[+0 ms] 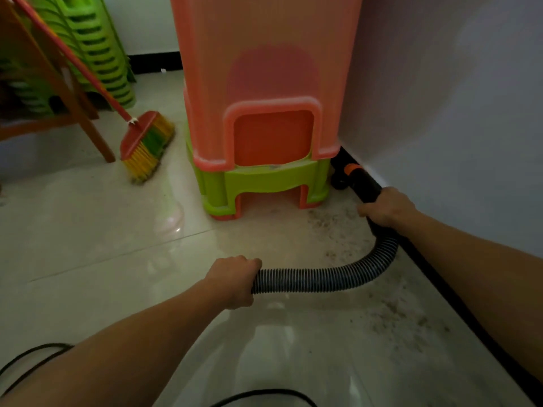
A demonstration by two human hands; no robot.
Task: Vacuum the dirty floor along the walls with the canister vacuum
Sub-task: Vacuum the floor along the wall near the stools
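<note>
A ribbed grey vacuum hose (323, 279) curves across the tiled floor toward the right wall. My left hand (235, 279) grips its near end. My right hand (385, 208) grips the black wand (363, 183), which has an orange collar and points into the corner behind the stacked stools. The nozzle tip is hidden in the gap by the black baseboard (440, 277). Grit and dust (393, 315) lie scattered on the floor along that wall. The canister itself is out of view.
A tall stack of orange and green plastic stools (264, 113) stands in the corner. A red-handled broom (144, 145) leans at the left by a wooden frame (73, 113) and more green stools (97, 45). A black cable (32, 356) trails on the floor at the bottom.
</note>
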